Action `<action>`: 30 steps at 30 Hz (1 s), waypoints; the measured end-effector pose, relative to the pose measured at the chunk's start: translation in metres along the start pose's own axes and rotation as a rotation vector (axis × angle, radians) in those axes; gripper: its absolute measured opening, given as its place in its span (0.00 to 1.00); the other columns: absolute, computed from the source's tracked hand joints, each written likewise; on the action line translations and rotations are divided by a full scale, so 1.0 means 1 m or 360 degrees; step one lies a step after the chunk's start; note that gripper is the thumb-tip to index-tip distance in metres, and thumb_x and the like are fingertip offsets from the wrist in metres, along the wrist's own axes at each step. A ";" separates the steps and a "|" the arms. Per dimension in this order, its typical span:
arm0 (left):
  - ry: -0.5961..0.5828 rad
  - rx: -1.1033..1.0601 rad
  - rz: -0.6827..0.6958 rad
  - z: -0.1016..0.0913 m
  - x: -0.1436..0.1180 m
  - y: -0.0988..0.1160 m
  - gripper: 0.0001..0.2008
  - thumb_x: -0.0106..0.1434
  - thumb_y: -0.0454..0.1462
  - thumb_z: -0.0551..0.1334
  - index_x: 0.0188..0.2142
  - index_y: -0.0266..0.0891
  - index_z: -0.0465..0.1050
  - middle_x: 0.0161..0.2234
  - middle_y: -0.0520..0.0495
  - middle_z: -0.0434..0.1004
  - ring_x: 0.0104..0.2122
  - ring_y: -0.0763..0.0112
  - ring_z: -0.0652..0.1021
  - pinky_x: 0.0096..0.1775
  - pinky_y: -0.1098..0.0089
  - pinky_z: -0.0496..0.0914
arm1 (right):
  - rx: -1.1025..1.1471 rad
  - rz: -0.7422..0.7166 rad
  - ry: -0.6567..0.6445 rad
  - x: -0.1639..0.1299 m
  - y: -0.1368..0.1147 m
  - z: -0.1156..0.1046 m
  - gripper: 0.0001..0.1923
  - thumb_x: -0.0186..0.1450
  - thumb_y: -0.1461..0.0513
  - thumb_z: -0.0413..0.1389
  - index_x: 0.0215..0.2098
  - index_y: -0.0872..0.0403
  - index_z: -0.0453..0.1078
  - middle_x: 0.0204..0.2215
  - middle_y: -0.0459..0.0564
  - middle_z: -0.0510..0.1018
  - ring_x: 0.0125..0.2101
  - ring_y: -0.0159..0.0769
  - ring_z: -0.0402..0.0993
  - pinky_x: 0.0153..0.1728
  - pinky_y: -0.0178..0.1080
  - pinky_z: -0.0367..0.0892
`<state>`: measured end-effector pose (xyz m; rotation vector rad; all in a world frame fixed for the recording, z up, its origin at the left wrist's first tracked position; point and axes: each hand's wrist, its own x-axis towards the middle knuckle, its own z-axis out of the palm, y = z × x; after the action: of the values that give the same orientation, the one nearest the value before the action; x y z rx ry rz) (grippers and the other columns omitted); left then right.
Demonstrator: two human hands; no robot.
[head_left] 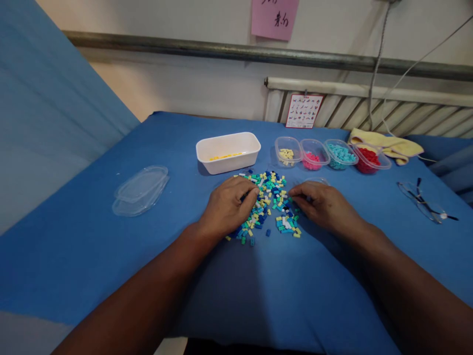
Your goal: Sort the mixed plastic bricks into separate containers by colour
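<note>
A loose pile of small building bricks (263,199) in yellow, green, blue and white lies on the blue cloth between my hands. My left hand (229,204) rests over the pile's left side, thumb and forefinger closed together; whatever they hold, if anything, is hidden. At the pile's right edge, my right hand (327,204) has its fingertips drawn into a pinch. Anything between those fingertips is too small to make out. A smaller patch of bricks (288,225) sits just below the right fingertips, slightly apart from the main pile.
Behind the pile stands a white tub (229,165) holding some yellow bricks. Clear boxes hold pale yellow bricks (286,157), pink bricks (311,160), turquoise bricks (340,154) and red bricks (368,159). Clear lids (142,190) lie left; glasses (421,199) and a yellow cloth (386,144) lie right.
</note>
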<state>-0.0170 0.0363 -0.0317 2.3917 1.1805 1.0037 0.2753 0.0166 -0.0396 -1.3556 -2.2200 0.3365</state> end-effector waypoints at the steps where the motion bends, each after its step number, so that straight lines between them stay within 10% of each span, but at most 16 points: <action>1: -0.0007 0.0004 -0.0006 0.000 0.000 0.001 0.13 0.78 0.40 0.59 0.39 0.41 0.81 0.42 0.45 0.86 0.45 0.61 0.84 0.51 0.59 0.76 | -0.0042 -0.0009 -0.0012 0.000 0.001 -0.001 0.10 0.74 0.61 0.58 0.48 0.49 0.82 0.43 0.52 0.88 0.43 0.45 0.84 0.48 0.47 0.76; 30: -0.0138 -0.0040 0.0241 -0.006 -0.001 0.007 0.11 0.77 0.36 0.59 0.42 0.42 0.82 0.42 0.45 0.85 0.46 0.61 0.82 0.52 0.57 0.76 | -0.0352 -0.0241 -0.0297 -0.003 -0.012 0.002 0.12 0.77 0.61 0.57 0.47 0.49 0.84 0.44 0.54 0.86 0.45 0.47 0.81 0.45 0.46 0.72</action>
<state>-0.0172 0.0310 -0.0240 2.5083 0.9638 0.9421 0.2658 0.0085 -0.0369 -1.3007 -2.5617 0.1722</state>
